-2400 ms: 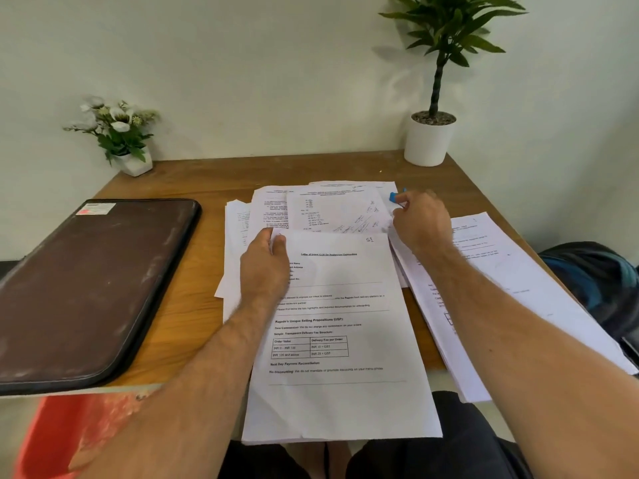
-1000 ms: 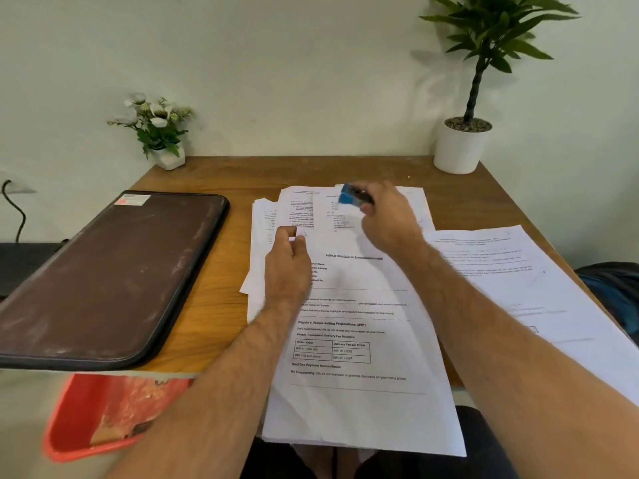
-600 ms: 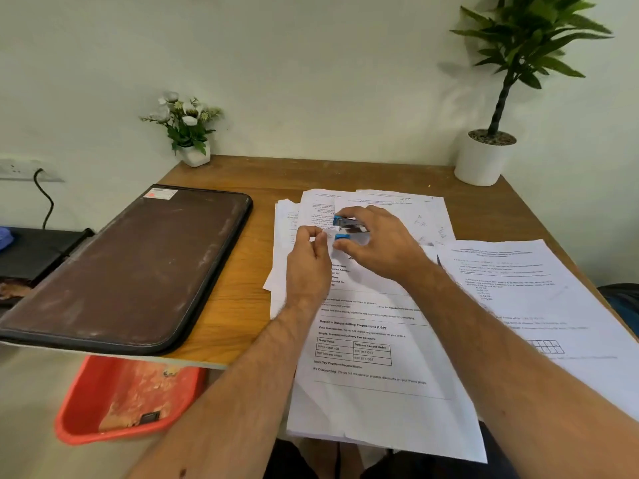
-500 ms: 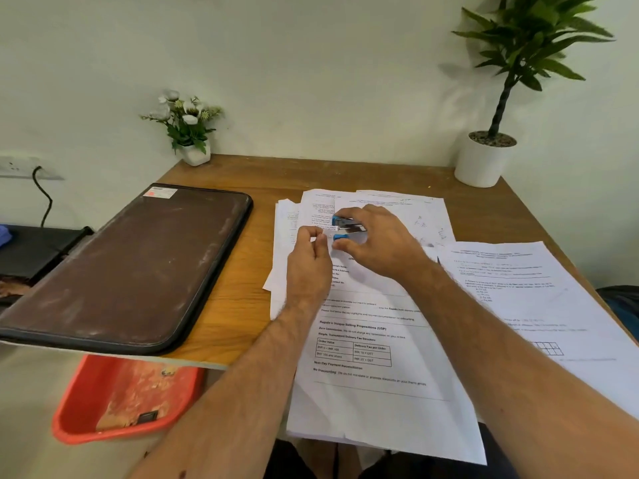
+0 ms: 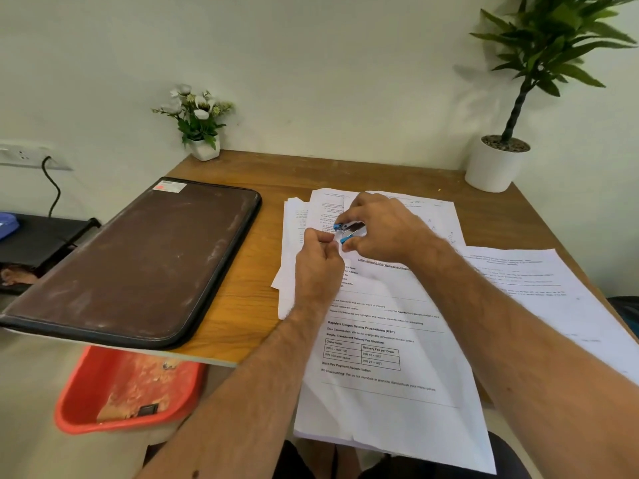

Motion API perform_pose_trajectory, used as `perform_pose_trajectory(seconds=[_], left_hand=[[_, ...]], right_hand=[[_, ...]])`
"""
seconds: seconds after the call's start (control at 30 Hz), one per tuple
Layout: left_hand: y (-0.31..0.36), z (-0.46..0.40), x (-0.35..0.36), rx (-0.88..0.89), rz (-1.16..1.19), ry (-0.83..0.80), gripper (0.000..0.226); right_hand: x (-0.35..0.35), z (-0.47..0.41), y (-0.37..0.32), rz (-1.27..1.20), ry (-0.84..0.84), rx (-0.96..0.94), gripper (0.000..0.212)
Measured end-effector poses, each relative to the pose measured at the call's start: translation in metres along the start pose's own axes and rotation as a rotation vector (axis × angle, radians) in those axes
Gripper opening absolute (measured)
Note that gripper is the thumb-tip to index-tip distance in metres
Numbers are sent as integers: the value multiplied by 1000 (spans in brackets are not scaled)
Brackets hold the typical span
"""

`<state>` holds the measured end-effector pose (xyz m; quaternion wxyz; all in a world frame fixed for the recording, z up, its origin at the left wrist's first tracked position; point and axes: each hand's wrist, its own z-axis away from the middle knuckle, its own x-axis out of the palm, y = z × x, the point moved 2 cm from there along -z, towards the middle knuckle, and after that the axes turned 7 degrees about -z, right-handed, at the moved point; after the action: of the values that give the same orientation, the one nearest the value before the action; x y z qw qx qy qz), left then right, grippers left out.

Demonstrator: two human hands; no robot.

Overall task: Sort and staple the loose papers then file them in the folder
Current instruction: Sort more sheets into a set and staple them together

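Note:
A printed set of papers [image 5: 387, 368] lies in front of me, hanging over the table's near edge. My left hand [image 5: 318, 261] pinches its top left corner. My right hand [image 5: 383, 229] grips a small blue and silver stapler [image 5: 349, 231] with its jaws at that same corner. More loose sheets [image 5: 428, 210] lie spread beneath and beyond, and another sheet pile [image 5: 553, 292] lies to the right. The closed brown folder [image 5: 138, 261] rests on the left of the table.
A wooden table [image 5: 242, 305] stands against a pale wall. A small flower pot [image 5: 204, 146] sits at the back left and a tall plant in a white pot [image 5: 494, 164] at the back right. A red plastic tub [image 5: 128, 388] sits on the floor below the folder.
My right hand brought the stapler from the far right of the sheets to the corner that my left hand pinches. The stapler jaws now sit over that corner.

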<state>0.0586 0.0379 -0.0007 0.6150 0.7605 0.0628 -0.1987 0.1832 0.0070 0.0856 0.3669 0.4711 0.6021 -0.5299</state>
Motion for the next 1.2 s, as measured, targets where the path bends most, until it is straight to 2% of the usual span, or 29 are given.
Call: perform_pose_trajectory(seconds=[0.3,0.5,1.03,1.2], left_hand=[[-1,0,2,-12,-3,-19,12],[0,-2,-1,-11,-24,-21,11],[2,-1,-1,-35,-60,-23,13],[4,-1,-1,-37,-46,-30,14]], right_hand=[[-1,-7,-7,144,-70,-65,42],[-2,-11,-10,154,-82,-47,41],[0,-10,-14,180,-52,-35,38],[3,-8,-14,228,10,-34,33]])
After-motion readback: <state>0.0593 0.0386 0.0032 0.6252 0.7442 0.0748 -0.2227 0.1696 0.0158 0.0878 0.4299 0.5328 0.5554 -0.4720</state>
